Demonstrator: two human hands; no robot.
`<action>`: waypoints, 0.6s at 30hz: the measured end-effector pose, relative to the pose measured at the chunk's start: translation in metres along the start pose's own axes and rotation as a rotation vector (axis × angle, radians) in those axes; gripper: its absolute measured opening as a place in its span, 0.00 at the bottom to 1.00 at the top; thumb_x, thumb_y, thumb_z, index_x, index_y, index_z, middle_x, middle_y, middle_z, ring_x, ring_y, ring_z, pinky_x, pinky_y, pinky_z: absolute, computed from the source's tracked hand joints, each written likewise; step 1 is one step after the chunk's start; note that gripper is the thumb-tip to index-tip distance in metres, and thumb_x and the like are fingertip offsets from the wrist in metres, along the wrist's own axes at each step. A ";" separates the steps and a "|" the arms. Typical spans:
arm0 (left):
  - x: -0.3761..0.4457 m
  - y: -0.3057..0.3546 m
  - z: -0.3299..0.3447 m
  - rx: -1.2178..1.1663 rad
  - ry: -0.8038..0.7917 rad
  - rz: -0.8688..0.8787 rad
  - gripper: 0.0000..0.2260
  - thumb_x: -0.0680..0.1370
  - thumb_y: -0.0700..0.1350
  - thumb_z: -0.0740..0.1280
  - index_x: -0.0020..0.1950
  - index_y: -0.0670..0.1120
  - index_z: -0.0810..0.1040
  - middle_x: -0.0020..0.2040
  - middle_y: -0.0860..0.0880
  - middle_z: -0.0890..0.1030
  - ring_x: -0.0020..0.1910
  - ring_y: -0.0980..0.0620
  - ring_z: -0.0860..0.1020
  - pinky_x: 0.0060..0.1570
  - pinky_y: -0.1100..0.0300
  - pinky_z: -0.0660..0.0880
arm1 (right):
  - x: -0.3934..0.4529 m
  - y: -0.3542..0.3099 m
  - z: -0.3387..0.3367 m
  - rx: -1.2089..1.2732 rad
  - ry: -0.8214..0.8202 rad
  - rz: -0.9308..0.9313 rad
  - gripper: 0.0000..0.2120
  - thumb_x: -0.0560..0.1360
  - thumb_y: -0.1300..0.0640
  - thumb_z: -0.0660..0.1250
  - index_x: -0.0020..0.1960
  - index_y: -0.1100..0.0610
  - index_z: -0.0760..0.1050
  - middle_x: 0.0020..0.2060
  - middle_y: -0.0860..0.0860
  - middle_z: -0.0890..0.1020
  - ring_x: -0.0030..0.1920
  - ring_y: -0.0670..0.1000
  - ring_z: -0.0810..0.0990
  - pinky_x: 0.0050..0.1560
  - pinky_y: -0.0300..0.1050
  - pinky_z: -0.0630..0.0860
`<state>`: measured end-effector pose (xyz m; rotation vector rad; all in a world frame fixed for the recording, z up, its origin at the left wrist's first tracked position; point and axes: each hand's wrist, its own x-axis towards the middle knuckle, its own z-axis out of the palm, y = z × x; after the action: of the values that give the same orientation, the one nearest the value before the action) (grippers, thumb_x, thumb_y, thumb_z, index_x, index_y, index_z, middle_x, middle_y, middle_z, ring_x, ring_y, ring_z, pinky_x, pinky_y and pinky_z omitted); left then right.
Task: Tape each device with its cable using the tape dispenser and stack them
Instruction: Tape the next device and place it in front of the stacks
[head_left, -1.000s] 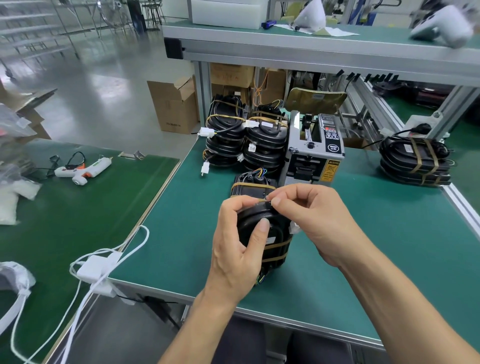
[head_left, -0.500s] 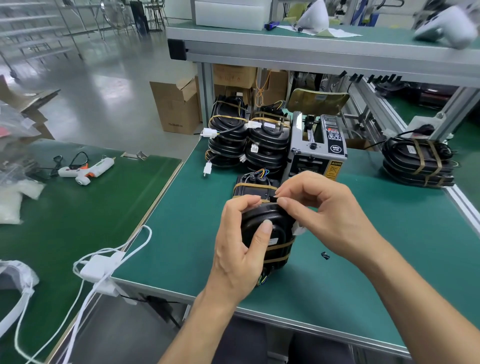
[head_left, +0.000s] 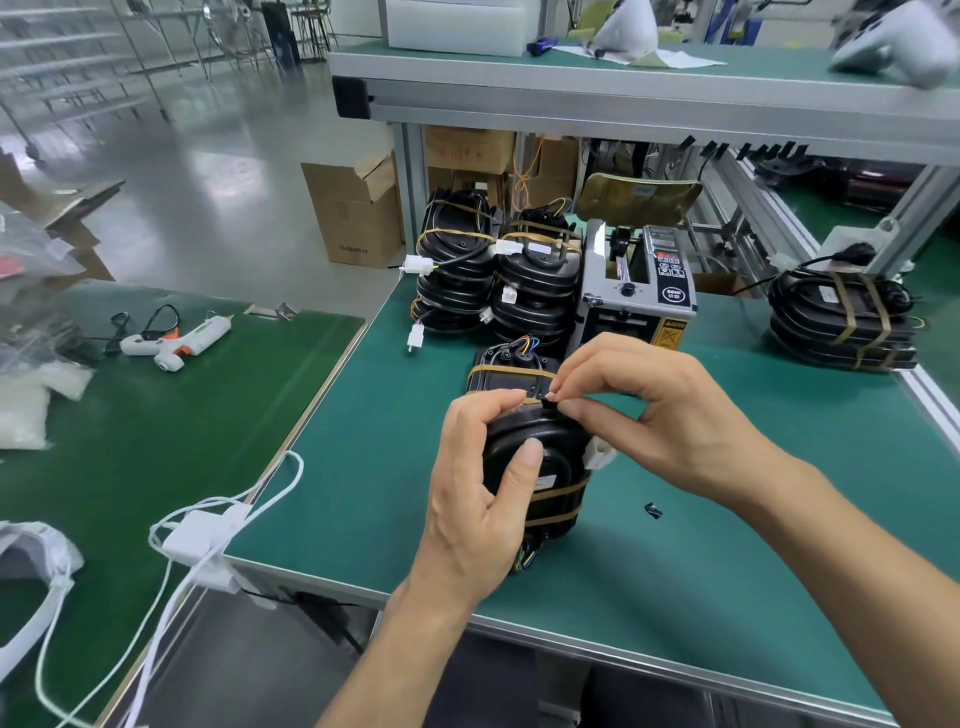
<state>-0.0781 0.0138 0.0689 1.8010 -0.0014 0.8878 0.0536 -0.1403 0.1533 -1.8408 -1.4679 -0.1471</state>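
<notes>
My left hand (head_left: 475, 499) grips a black round device (head_left: 550, 467) upright on the green table, its coiled cable bound by brown tape bands. My right hand (head_left: 654, 415) pinches a small black bit at the device's top edge with thumb and forefinger. A white connector (head_left: 597, 453) sticks out on the device's right side. Right behind it lies another taped device (head_left: 511, 371) with coloured wires. The grey tape dispenser (head_left: 641, 288) stands behind that. Two stacks of taped devices (head_left: 498, 270) sit left of the dispenser, and a further stack (head_left: 841, 319) lies at the right.
A small black scrap (head_left: 653, 510) lies on the green table (head_left: 727, 545) right of the held device. On the left bench (head_left: 156, 431) are a white glue gun (head_left: 174, 340), plastic bags and white cables (head_left: 208, 530). Cardboard boxes (head_left: 356, 213) stand on the floor behind.
My right hand has lifted from the device's top and now pinches at its upper edge. A small black scrap has appeared on the table to the right. My left hand keeps its grip.
</notes>
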 end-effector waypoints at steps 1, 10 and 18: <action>0.000 0.000 0.000 0.010 0.000 0.003 0.16 0.83 0.41 0.67 0.70 0.46 0.73 0.64 0.45 0.79 0.65 0.44 0.79 0.66 0.56 0.75 | -0.003 0.000 0.001 0.052 0.023 0.039 0.03 0.80 0.64 0.72 0.49 0.57 0.82 0.50 0.48 0.83 0.53 0.53 0.84 0.54 0.43 0.79; -0.002 -0.002 0.001 0.001 0.003 -0.003 0.16 0.83 0.41 0.67 0.71 0.42 0.74 0.64 0.45 0.79 0.65 0.44 0.80 0.65 0.57 0.75 | -0.024 -0.008 0.002 0.578 0.244 0.613 0.08 0.79 0.60 0.72 0.41 0.54 0.83 0.54 0.50 0.87 0.57 0.49 0.84 0.67 0.52 0.76; -0.002 0.001 0.000 -0.049 0.007 0.012 0.16 0.84 0.44 0.67 0.71 0.45 0.72 0.64 0.47 0.79 0.65 0.43 0.80 0.65 0.59 0.75 | 0.002 -0.032 0.018 0.528 0.165 0.718 0.09 0.76 0.58 0.76 0.37 0.49 0.86 0.51 0.41 0.87 0.52 0.42 0.86 0.56 0.40 0.76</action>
<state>-0.0799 0.0123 0.0680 1.7539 -0.0290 0.8955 0.0200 -0.1255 0.1569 -1.7346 -0.5844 0.3944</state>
